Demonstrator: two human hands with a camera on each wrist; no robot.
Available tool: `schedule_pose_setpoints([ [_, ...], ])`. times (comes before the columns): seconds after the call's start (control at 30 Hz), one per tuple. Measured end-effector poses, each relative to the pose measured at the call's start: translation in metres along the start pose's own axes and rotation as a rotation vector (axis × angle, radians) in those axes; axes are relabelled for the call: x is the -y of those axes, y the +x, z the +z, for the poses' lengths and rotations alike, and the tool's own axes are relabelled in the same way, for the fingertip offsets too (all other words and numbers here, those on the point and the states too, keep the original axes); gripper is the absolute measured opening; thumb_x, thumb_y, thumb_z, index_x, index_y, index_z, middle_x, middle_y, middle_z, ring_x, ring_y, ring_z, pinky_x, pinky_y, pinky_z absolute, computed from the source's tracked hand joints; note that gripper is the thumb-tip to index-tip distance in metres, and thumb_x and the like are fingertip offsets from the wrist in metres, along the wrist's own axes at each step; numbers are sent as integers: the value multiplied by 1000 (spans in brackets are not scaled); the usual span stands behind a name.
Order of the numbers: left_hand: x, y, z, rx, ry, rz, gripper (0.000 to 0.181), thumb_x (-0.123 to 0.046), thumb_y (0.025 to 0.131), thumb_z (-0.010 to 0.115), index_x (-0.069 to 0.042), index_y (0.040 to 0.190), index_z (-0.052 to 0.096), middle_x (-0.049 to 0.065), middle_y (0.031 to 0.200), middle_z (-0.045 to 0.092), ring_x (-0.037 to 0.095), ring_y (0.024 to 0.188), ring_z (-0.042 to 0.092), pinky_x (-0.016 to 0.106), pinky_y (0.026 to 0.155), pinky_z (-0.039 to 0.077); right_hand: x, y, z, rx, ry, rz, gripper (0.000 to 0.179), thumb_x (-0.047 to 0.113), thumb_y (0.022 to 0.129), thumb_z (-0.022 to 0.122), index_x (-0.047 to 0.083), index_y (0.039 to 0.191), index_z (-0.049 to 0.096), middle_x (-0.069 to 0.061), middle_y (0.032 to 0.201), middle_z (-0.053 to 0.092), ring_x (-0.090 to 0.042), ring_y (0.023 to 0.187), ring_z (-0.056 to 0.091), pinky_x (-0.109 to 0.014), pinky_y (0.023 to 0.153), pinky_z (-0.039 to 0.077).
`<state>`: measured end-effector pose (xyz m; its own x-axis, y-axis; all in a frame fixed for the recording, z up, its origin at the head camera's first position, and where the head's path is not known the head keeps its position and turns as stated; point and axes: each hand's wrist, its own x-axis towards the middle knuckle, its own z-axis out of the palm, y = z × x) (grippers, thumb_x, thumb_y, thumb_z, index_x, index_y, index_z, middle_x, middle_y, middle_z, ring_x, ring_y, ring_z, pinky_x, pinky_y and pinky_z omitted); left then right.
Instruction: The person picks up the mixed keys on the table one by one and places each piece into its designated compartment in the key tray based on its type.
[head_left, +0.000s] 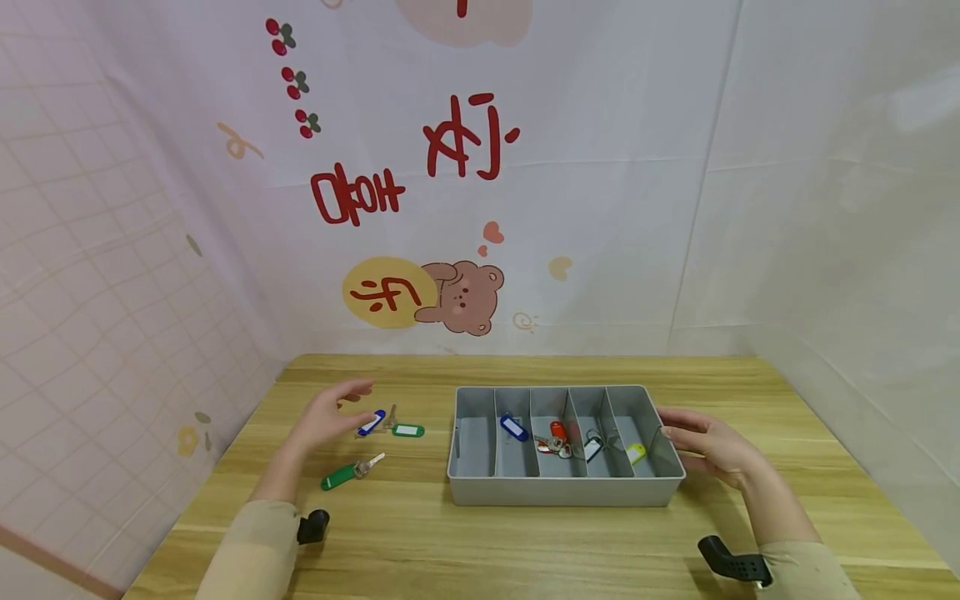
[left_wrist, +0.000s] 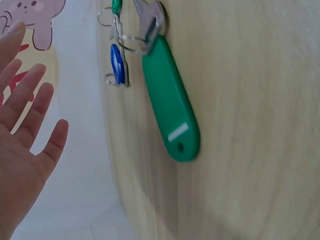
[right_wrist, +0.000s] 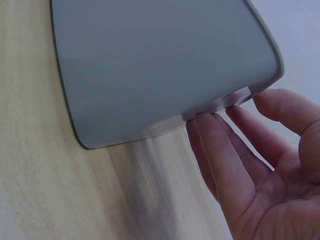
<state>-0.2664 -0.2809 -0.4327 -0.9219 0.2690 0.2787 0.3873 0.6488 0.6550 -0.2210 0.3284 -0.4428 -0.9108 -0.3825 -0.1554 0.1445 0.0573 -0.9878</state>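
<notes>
My left hand (head_left: 330,421) hovers with fingers spread beside a blue-tagged key (head_left: 371,423) and a green-tagged key (head_left: 408,431), holding nothing. Nearer the front lies another key with a green tag (head_left: 339,477), seen large in the left wrist view as a green key tag (left_wrist: 170,100). A grey divided tray (head_left: 562,492) stands to the right. Fingertips of my right hand (head_left: 708,446) touch its right end wall (right_wrist: 160,65), fingers extended. Inside are a blue tag (head_left: 513,427), red tags (head_left: 558,430) with keys, a dark-edged white tag (head_left: 593,448) and a yellow tag (head_left: 636,452).
The wooden table (head_left: 525,550) meets a printed white cloth (head_left: 600,208) at the back and sides. The tray's leftmost compartment (head_left: 474,450) shows a bare floor. Black wrist mounts (head_left: 735,564) sit on both sleeves.
</notes>
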Motion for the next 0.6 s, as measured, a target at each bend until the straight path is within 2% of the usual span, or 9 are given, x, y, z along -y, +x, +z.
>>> schedule_pose_setpoints([
  [0.33, 16, -3, -4, 69, -27, -40, 56, -13, 86, 79, 1, 135, 57, 21, 124, 63, 44, 111, 56, 61, 92, 43, 0, 1, -1, -1, -32, -1, 51, 11, 104, 53, -10, 147, 36, 2, 127, 61, -10, 109, 63, -37, 90, 53],
  [0.6, 23, -5, -4, 139, -48, -119, 57, -14, 86, 79, 4, 135, 56, 27, 127, 60, 42, 110, 57, 54, 91, 48, 1, 0, 0, 0, -32, -1, 51, 11, 103, 53, -10, 146, 36, 2, 126, 62, -11, 109, 63, -37, 90, 53],
])
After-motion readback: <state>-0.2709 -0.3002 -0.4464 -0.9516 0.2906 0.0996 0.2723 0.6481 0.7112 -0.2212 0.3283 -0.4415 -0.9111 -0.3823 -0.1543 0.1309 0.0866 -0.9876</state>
